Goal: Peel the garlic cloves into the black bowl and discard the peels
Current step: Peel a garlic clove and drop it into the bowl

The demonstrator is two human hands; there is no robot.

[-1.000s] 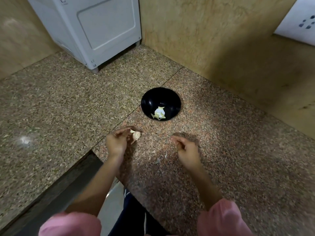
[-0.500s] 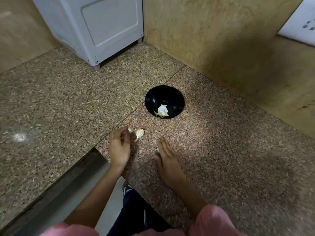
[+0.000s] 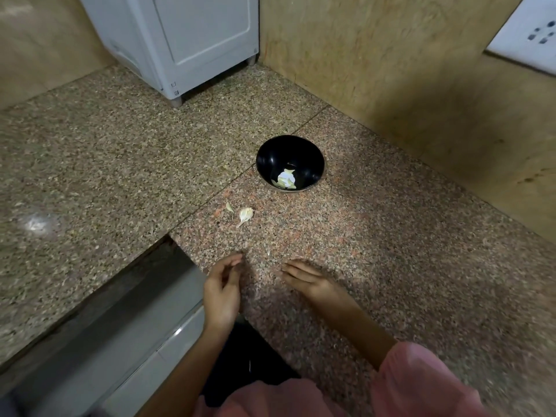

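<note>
The black bowl [image 3: 290,162] sits on the granite counter and holds several pale peeled garlic cloves [image 3: 285,179]. In front of it, to the left, lie a garlic peel [image 3: 245,214] and a smaller scrap of peel [image 3: 229,207]. My left hand [image 3: 222,291] hovers near the counter's front corner, fingers loosely curled and holding nothing. My right hand [image 3: 305,276] rests flat on the counter with fingers straight, well short of the peels.
A white appliance [image 3: 192,43] stands on the counter at the back left. Tan walls enclose the corner behind and right of the bowl, with a white socket plate [image 3: 529,34] at top right. The counter edge drops to a cabinet [image 3: 126,341] at lower left.
My left hand let go of the garlic peel, which now lies on the counter. Both hands drew back toward me, and the right hand flattened out.
</note>
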